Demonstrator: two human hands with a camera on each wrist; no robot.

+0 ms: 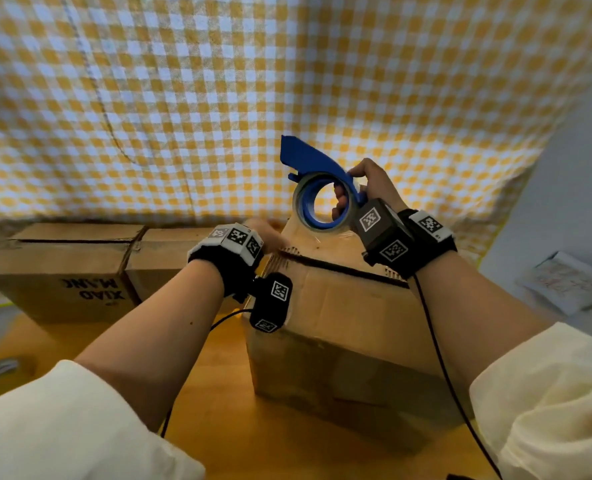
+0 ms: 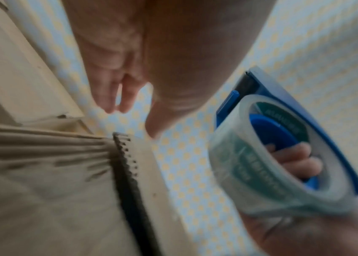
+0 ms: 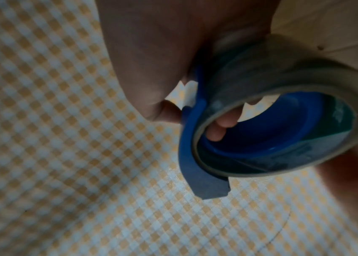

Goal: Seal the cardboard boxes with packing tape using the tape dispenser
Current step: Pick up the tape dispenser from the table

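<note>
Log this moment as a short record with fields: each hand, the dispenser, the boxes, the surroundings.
right hand: grips the blue tape dispenser, fingers through the core of the tape roll, held up above the near box
left hand: holds nothing, fingers loose, over the near box's far left corner
near box: top seam shows as a dark gap; no tape visible across it
other boxes: two, side by side, to the left
backdrop: yellow checked cloth
</note>
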